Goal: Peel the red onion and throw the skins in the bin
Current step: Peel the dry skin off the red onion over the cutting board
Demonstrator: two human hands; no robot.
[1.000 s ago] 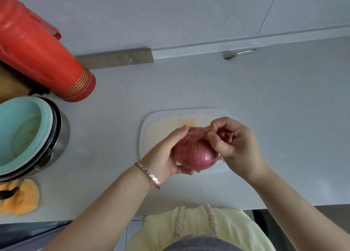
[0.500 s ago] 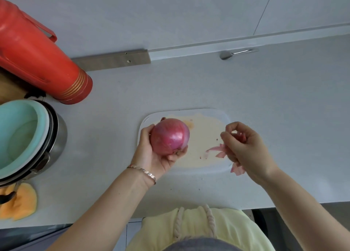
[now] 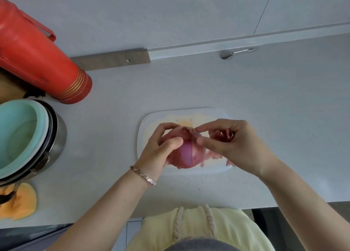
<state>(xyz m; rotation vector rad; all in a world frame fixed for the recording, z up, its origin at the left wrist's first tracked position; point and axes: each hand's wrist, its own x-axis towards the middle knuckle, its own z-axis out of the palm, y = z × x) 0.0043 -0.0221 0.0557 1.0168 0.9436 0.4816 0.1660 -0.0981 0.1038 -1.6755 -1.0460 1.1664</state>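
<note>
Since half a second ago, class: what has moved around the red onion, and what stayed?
The left hand carried the round red onion rightward over the white plastic cutting board; the right hand, still gripping loose pink skins, came left and set thumb and forefinger at its top. The tall red flask and stacked bowls stayed put.

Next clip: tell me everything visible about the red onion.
The red onion is round, with a strip of glossy purple flesh bared and papery reddish skin over the rest, and a dry tuft on top. It sits over the white cutting board. The left hand grips its left side, and the right hand, holding skin scraps, reaches its top.
</note>
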